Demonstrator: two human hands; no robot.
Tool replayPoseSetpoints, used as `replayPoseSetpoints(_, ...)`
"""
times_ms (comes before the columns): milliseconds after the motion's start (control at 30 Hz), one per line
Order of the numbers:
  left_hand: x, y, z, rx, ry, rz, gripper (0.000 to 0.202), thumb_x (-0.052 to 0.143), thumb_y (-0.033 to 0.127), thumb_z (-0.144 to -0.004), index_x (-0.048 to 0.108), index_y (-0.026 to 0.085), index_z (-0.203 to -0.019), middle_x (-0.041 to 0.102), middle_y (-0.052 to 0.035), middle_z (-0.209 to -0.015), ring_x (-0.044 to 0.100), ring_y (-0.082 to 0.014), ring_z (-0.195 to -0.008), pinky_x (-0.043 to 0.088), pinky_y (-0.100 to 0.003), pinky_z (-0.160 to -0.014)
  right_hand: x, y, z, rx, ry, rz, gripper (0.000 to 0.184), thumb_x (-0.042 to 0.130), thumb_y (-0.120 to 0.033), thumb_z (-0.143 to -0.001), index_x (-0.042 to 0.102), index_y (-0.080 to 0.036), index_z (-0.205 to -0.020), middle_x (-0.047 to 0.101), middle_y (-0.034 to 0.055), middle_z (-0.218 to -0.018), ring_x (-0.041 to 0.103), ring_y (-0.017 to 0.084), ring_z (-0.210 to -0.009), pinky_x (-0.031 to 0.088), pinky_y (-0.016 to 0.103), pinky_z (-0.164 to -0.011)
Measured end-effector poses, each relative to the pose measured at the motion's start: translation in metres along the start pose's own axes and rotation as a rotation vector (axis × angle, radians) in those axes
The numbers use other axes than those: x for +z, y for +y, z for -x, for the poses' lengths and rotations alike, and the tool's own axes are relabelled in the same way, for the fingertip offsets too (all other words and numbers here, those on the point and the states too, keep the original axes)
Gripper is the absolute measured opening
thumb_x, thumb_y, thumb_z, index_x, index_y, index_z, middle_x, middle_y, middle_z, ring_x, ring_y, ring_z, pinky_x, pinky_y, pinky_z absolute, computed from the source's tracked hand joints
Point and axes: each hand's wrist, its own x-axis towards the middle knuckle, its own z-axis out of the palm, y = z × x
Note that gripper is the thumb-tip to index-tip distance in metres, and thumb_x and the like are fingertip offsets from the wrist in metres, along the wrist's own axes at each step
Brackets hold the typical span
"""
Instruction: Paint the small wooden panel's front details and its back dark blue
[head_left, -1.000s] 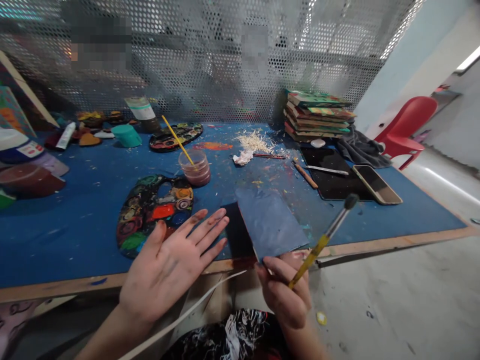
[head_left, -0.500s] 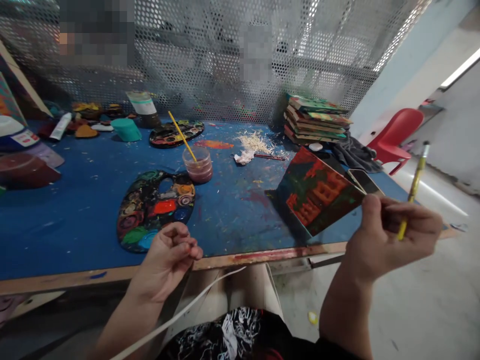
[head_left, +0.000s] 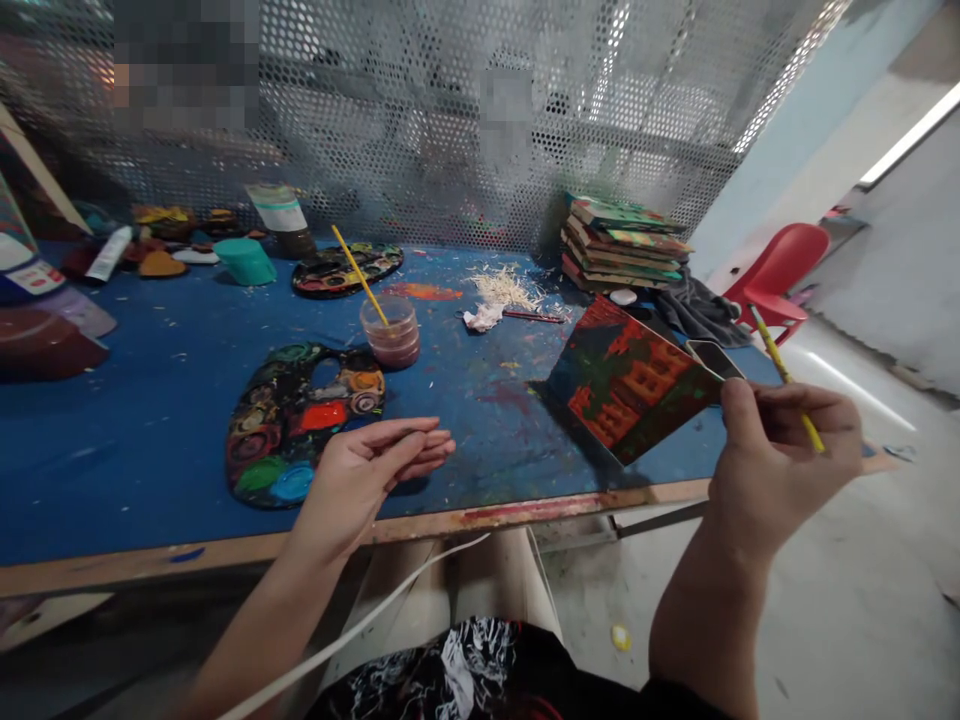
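My right hand (head_left: 780, 462) is closed on a small painted board (head_left: 626, 380) in red, orange and dark green, pinching its right corner. The same hand also grips a yellow-handled paintbrush (head_left: 784, 375) that points up and away. The board tilts above the blue table (head_left: 150, 400) near its front edge. My left hand (head_left: 375, 470) hovers over the table edge with fingers stretched out and holds nothing. It is just right of a paint-covered palette (head_left: 300, 420).
A plastic cup (head_left: 390, 332) of reddish water with a brush stands behind the palette. A second palette (head_left: 345, 268), a teal lid (head_left: 245, 262), paint tubes, a stack of painted boards (head_left: 622, 243), a phone (head_left: 712, 357) and a red chair (head_left: 780, 270) surround the work area. A perforated metal screen backs the table.
My right hand lifted the board off the table, turned its painted side up and carried it right. My left hand left the board, curled briefly, then stretched out again.
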Motion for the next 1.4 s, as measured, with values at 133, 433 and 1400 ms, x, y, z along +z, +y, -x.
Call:
replayPoseSetpoints(133, -0.004, 0.001, -0.004, 0.066, 0.065, -0.039, 0.034, 0.088, 0.038, -0.049, 0.064, 0.017, -0.06, 0.066, -0.0026, -0.055, 0.057, -0.0127, -0.04, 0.045, -0.021, -0.038, 0.01, -0.009, 0.009, -0.035, -0.003, -0.048, 0.028, 0.079, -0.022, -0.067, 0.052, -0.02, -0.072, 0.054, -0.0051, -0.069, 0.063, 0.011, -0.069, 0.053, 0.027, -0.068)
replayPoseSetpoints(433, -0.01, -0.01, 0.003, 0.197, 0.002, -0.145, 0.076, 0.059, 0.093, -0.044, 0.041, 0.02, -0.034, 0.036, 0.0003, -0.031, 0.031, -0.0073, -0.03, 0.019, -0.022, -0.032, 0.024, -0.034, 0.049, -0.368, -0.181, -0.007, 0.026, 0.075, -0.013, -0.073, 0.051, -0.02, -0.068, 0.058, -0.004, -0.065, 0.065, 0.011, -0.061, 0.051, 0.023, -0.054)
replayPoseSetpoints(1400, 0.015, -0.014, -0.005, 0.155, 0.071, -0.127, 0.038, 0.078, 0.043, -0.061, 0.054, 0.019, -0.079, 0.055, 0.0043, -0.074, 0.051, -0.0093, -0.062, 0.043, -0.019, -0.054, 0.04, -0.033, 0.14, -0.67, -0.787, -0.019, 0.017, 0.061, -0.015, -0.089, 0.052, -0.019, -0.075, 0.063, 0.0012, -0.066, 0.054, 0.012, -0.065, 0.042, 0.028, -0.06)
